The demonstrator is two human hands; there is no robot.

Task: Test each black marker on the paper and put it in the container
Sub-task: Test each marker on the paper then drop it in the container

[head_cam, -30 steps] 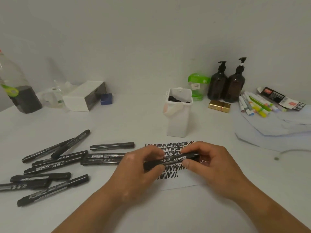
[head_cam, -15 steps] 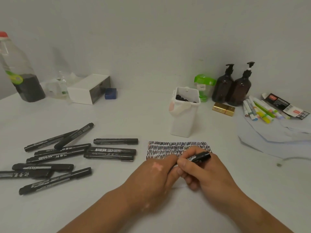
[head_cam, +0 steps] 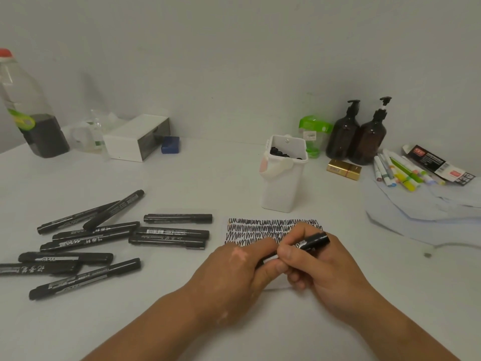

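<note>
Marker (head_cam: pixel 313 242) in the right hand (head_cam: pixel 330 267) – thumb and fingers (head_cam: pixel 286 252) pinch it mid-barrel, butt end sticking up and to the right, clear of the knuckles. It is tilted, with the low end running down-left toward the left hand (head_cam: pixel 231 272). The tip is hidden.

Left-hand fingers are curled over that low end and touch the right thumb. Cannot tell whether they grip the marker, a cap, or just rest there.

Both hands sit over the near part of the paper (head_cam: pixel 260 227), which lies flat on the table (head_cam: pixel 208 178). Rows of black zigzag scribble fill its far strip; the right knuckles cover the right end of the lower rows.

Container (head_cam: pixel 281 194) – white, upright, just beyond the paper's far edge and apart from it. Black marker ends show inside at the rim.

Loose markers (head_cam: pixel 104 238) lie capped and flat in a rough heap left of the paper, some crossing each other, the nearest pair just beside the left hand's side of the sheet.

Along the far edge:
- Left: clear bottle (head_cam: pixel 28 110) with dark liquid, white box (head_cam: pixel 135 138), small blue block (head_cam: pixel 170 145).
- Right: green-lidded jar (head_cam: pixel 312 126), two brown pump bottles (head_cam: pixel 356 134), gold box (head_cam: pixel 343 169), bundle of coloured pens (head_cam: pixel 398 170) on loose paper sheets (head_cam: pixel 421 207).
</note>
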